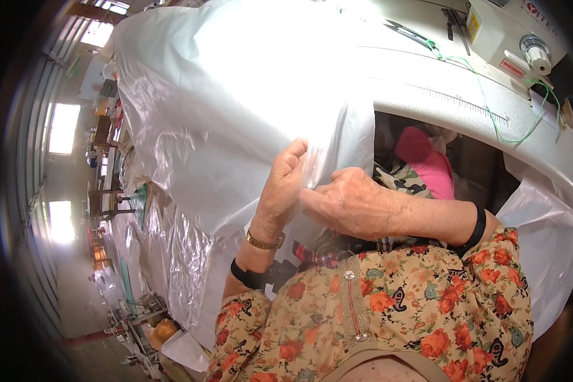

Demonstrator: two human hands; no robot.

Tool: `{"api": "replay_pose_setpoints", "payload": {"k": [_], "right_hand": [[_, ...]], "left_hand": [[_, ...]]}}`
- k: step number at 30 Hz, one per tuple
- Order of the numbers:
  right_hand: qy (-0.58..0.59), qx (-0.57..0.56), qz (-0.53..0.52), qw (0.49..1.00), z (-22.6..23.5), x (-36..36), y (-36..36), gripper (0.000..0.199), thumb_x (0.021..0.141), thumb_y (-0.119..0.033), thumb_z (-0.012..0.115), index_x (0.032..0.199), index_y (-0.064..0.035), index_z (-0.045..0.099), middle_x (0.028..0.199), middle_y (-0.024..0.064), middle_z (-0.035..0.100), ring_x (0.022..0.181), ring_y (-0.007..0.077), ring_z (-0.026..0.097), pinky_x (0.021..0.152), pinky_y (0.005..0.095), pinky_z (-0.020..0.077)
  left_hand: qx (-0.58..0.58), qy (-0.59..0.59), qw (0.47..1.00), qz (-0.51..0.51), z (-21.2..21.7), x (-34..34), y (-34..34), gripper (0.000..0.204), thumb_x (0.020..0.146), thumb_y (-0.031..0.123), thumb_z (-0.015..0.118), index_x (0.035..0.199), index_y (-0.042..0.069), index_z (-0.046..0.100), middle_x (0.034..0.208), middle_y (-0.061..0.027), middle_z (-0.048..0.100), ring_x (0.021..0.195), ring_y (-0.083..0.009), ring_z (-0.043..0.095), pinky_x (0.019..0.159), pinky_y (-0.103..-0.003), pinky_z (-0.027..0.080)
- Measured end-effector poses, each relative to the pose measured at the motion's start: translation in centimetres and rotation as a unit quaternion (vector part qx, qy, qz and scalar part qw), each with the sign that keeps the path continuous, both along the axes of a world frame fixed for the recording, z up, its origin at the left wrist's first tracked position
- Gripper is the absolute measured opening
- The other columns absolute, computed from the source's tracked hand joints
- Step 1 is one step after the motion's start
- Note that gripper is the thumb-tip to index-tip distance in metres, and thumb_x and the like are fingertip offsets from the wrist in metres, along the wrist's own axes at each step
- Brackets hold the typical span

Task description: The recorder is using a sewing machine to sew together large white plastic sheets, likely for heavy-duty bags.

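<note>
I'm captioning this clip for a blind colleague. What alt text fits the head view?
Both hands pinch the edge of a large white plastic sheet draped over a sewing table: the left hand grips a fold, and the right hand presses it beside it. A white sewing machine with green thread stands at upper right.

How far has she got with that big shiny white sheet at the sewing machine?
Done: the white sheet already lies spread over the machine table, and green thread runs from the sewing machine. In hand: the left hand and right hand pinch the sheet's edge together. Left: that edge is well short of the machine, and no stitching on it is visible.
</note>
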State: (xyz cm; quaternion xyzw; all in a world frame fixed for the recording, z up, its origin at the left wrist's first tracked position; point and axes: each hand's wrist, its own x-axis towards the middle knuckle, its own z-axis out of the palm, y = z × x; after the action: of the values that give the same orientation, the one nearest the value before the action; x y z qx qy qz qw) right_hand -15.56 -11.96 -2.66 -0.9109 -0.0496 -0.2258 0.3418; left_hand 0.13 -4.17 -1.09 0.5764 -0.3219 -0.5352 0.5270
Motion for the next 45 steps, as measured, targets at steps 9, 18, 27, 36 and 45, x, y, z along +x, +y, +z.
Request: {"api": "replay_pose_setpoints", "payload": {"k": [9, 18, 27, 36, 45], "right_hand": [[-0.061, -0.083, 0.01, 0.995, -1.5, 0.6, -0.4, 0.015, 0.088, -0.016, 0.065, 0.089, -0.004, 0.055, 0.072, 0.0121, 0.064, 0.066, 0.0256, 0.068, 0.056, 0.0387, 0.05], [0.0, 0.624, -0.115, 0.773, -5.5, 1.0, -1.0, 0.034, 0.103, -0.036, 0.058, 0.094, -0.0041, 0.063, 0.081, -0.0035, 0.058, 0.076, 0.006, 0.056, 0.069, 0.0252, 0.0484], [-0.035, 0.604, -0.053, 0.795, -8.6, 2.4, -0.3, 0.035, 0.102, -0.029, 0.056, 0.083, -0.0014, 0.063, 0.076, -0.0014, 0.06, 0.071, 0.0069, 0.055, 0.067, 0.0252, 0.0476], [0.117, 0.559, -0.132, 0.81, -5.8, 3.6, -1.2, 0.027, 0.091, -0.017, 0.053, 0.077, 0.0045, 0.061, 0.067, 0.0084, 0.06, 0.065, 0.0146, 0.061, 0.062, 0.0313, 0.0497], [0.01, 0.458, -0.144, 0.877, -5.6, 1.8, -1.3, 0.026, 0.099, -0.024, 0.058, 0.097, 0.0008, 0.067, 0.075, 0.0062, 0.061, 0.071, 0.0123, 0.06, 0.066, 0.0294, 0.0501]], "left_hand": [[0.015, -0.083, 0.996, 0.021, 0.1, -0.2, -0.7, 0.024, 0.099, 0.017, 0.064, 0.084, 0.011, 0.047, 0.084, 0.0072, 0.049, 0.075, 0.0031, 0.042, 0.059, -0.018, 0.037], [0.01, -0.091, 0.995, 0.038, -0.1, 0.2, -0.8, 0.021, 0.097, 0.015, 0.068, 0.083, 0.011, 0.052, 0.078, 0.0079, 0.055, 0.07, 0.0034, 0.045, 0.056, -0.016, 0.035], [-0.01, -0.08, 0.995, 0.062, -0.4, 0.7, -0.7, 0.015, 0.098, 0.013, 0.066, 0.086, 0.009, 0.057, 0.083, 0.0072, 0.057, 0.074, 0.0022, 0.047, 0.062, -0.017, 0.039], [-0.016, -0.061, 0.996, 0.06, -0.5, 0.9, -0.7, 0.012, 0.1, 0.014, 0.063, 0.09, 0.007, 0.061, 0.081, 0.0069, 0.058, 0.072, 0.0014, 0.048, 0.063, -0.017, 0.04], [-0.031, -0.226, 0.972, 0.051, 1.6, 3.0, -0.9, 0.015, 0.098, 0.013, 0.065, 0.086, 0.005, 0.062, 0.073, 0.0096, 0.054, 0.066, 0.0013, 0.043, 0.056, -0.019, 0.035]]}}
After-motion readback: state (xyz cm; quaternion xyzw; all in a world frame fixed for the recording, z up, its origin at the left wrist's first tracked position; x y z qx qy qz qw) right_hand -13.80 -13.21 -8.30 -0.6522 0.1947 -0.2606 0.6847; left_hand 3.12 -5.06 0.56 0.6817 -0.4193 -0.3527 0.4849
